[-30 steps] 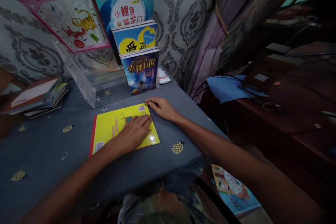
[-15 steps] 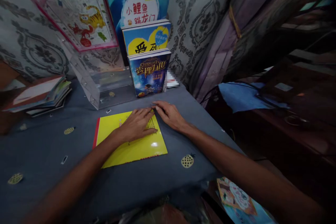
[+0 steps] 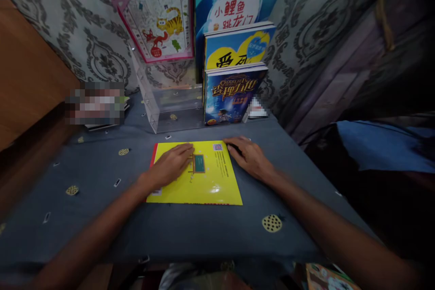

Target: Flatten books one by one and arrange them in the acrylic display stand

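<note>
A yellow book (image 3: 217, 186) with a red spine lies flat on the table, a small blackboard picture and a QR code on its cover. My left hand (image 3: 175, 163) rests on the left part of the book, fingers stretched out and lying flat. At the book's far right corner is my right hand (image 3: 249, 156). Its fingertips reach the corner, and its thumb is apart from the fingers. Neither hand grips anything.
Behind the book stands a clear plastic rack (image 3: 180, 120) holding a blue book (image 3: 231, 95), a pink book (image 3: 158, 13) and several others. A blurred-out stack (image 3: 102, 106) sits at the far left. The blue-grey tablecloth (image 3: 112, 217) has pineapple prints.
My left hand has slid leftward across the yellow book, uncovering the blackboard picture. My right hand stays by the far right corner. The view has turned left.
</note>
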Demonstrator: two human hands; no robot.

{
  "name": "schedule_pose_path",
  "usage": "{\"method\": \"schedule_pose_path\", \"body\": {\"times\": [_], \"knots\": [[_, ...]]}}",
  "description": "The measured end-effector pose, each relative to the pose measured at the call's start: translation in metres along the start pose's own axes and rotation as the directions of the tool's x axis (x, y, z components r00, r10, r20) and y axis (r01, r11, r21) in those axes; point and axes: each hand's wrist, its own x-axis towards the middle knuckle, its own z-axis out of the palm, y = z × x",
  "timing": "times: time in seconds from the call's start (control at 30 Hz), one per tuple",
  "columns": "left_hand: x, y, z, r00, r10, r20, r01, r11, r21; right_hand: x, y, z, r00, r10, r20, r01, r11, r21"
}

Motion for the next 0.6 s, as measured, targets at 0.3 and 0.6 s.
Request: {"method": "schedule_pose_path", "body": {"times": [0.3, 0.6], "knots": [[-0.063, -0.055, -0.032, 0.950, -0.304, -0.073, 0.299, 0.952, -0.072, -0.001, 0.001, 0.003, 1.000, -0.013, -0.007, 0.012, 1.000, -0.026], [-0.111, -0.030, -0.041, 0.984, -0.169, -0.049, 0.169, 0.985, -0.021, -0.003, 0.001, 0.005, 1.000, -0.012, 0.009, 0.012, 0.998, -0.061]]}}
